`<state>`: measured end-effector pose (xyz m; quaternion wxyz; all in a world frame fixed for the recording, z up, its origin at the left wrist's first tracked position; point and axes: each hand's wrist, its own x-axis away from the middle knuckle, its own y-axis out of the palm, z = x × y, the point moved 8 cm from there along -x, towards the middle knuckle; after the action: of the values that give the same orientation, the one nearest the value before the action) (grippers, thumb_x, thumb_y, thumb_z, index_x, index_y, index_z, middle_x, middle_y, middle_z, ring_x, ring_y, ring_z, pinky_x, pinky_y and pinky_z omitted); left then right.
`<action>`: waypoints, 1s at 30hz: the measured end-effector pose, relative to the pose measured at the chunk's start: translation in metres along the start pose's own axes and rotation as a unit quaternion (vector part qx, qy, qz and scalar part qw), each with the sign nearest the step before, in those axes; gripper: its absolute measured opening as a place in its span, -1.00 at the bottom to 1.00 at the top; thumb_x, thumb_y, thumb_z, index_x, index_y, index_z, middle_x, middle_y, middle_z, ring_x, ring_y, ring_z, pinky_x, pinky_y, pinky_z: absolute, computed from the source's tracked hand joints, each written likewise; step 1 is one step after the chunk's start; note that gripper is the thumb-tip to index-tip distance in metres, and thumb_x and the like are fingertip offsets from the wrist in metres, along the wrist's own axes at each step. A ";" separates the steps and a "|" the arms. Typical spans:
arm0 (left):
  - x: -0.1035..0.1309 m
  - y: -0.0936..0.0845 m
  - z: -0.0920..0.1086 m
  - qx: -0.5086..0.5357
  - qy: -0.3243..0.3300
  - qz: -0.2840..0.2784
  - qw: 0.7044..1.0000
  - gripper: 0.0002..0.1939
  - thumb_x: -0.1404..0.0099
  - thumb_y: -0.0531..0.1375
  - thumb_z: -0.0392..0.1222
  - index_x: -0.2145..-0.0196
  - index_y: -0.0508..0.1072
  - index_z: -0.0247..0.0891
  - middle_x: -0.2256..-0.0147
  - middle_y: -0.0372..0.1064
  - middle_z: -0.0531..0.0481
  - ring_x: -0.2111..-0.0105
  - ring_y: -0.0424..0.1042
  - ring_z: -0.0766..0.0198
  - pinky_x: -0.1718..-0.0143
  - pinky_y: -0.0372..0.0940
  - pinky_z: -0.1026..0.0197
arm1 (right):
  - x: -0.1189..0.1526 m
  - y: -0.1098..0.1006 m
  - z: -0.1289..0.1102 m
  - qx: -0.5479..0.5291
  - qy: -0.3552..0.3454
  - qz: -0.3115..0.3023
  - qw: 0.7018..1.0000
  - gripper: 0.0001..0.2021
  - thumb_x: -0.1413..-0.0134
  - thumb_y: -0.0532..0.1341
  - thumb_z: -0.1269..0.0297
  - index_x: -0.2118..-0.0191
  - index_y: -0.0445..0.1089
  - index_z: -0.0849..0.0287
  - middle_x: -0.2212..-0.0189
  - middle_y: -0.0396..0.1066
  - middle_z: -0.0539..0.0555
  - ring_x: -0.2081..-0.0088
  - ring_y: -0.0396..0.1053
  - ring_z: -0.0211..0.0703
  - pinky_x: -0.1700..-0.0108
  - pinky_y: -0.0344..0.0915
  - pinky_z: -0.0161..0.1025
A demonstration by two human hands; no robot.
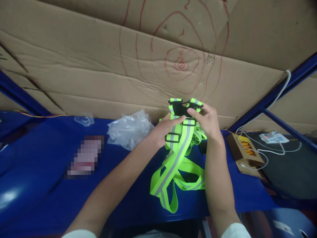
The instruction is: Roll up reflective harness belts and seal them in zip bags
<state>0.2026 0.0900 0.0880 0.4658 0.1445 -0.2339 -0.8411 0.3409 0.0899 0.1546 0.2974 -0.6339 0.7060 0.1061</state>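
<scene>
A neon yellow-green strap harness with grey reflective stripes and black buckles hangs from both hands over the blue table. My left hand is closed on its upper left part, thumb lying along the black piece near the top. On the other side, my right hand pinches the upper right part by the black piece, thumb in front. The lower straps loop down onto the table's front part. Some gathered straps lie behind, between the hands.
Crumpled clear plastic and a smaller clear piece lie on the blue table. A pixelated item is at left. An open cardboard box, cables and a white device are at right. Cardboard wall stands behind.
</scene>
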 end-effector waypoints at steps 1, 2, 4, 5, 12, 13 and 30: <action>0.000 0.003 -0.002 0.015 -0.017 -0.026 0.999 -0.56 -0.19 0.44 0.02 0.02 0.56 -0.19 0.08 0.60 -0.16 0.16 0.62 0.01 0.13 0.50 0.01 | 0.000 0.001 -0.005 0.022 -0.029 0.002 0.999 -0.67 -0.03 0.46 -0.02 0.17 0.61 0.09 0.29 0.57 0.03 0.34 0.46 -0.17 0.30 0.41 -0.23; 0.000 0.008 -0.005 0.030 -0.038 -0.056 0.997 -0.58 -0.23 0.40 0.06 0.04 0.57 -0.22 0.09 0.61 -0.20 0.15 0.62 -0.02 0.13 0.51 0.00 | 0.001 0.002 -0.009 0.051 -0.057 0.005 0.997 -0.68 -0.06 0.45 -0.01 0.16 0.61 0.09 0.25 0.58 0.05 0.27 0.49 -0.13 0.24 0.44 -0.20; 0.001 0.015 -0.012 0.060 -0.080 -0.103 0.990 -0.58 -0.29 0.34 0.10 0.05 0.58 -0.28 0.10 0.61 -0.25 0.12 0.61 -0.07 0.10 0.51 -0.03 | 0.003 -0.001 -0.021 0.116 -0.119 0.031 0.986 -0.70 -0.13 0.40 0.01 0.12 0.61 0.07 0.19 0.58 0.09 0.15 0.52 -0.07 0.13 0.47 -0.15; 0.001 0.017 -0.014 0.072 -0.087 -0.109 0.988 -0.59 -0.30 0.33 0.08 0.06 0.58 -0.30 0.11 0.61 -0.26 0.10 0.61 -0.08 0.07 0.51 -0.04 | 0.004 -0.003 -0.026 0.145 -0.149 0.051 0.977 -0.72 -0.17 0.38 0.03 0.10 0.61 0.06 0.16 0.58 0.10 0.11 0.52 -0.05 0.08 0.48 -0.12; 0.003 0.002 -0.001 0.008 -0.044 -0.055 0.997 -0.70 -0.20 0.41 -0.27 0.09 0.58 -0.33 0.11 0.61 -0.24 0.21 0.63 0.02 0.19 0.49 0.10 | 0.007 0.007 -0.028 0.225 -0.197 -0.040 0.954 -0.68 -0.29 0.24 0.35 -0.09 0.55 -0.05 -0.03 0.53 0.08 -0.05 0.50 -0.04 -0.12 0.45 -0.04; 0.004 0.000 0.004 0.009 -0.038 -0.057 0.998 -0.71 -0.20 0.41 -0.27 0.10 0.58 -0.33 0.10 0.61 -0.23 0.20 0.63 0.03 0.16 0.49 0.10 | 0.007 0.011 -0.027 0.232 -0.200 -0.061 0.950 -0.61 -0.28 0.18 0.43 -0.13 0.53 -0.07 -0.09 0.50 0.07 -0.08 0.48 -0.05 -0.16 0.43 -0.02; 0.007 -0.018 0.022 -0.040 -0.007 -0.001 0.999 -0.66 -0.24 0.41 -0.19 0.02 0.59 -0.26 0.19 0.64 -0.16 0.20 0.65 -0.06 0.15 0.52 -0.01 | 0.009 0.022 -0.010 0.002 0.003 -0.128 0.992 -0.41 -0.20 0.30 -0.17 -0.23 0.42 0.02 -0.15 0.48 0.15 -0.05 0.51 0.03 0.00 0.57 -0.02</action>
<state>0.1763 0.0980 0.0967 0.4686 0.1202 -0.2030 -0.8513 0.3169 0.0810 0.1529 0.3079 -0.7190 0.6198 0.0637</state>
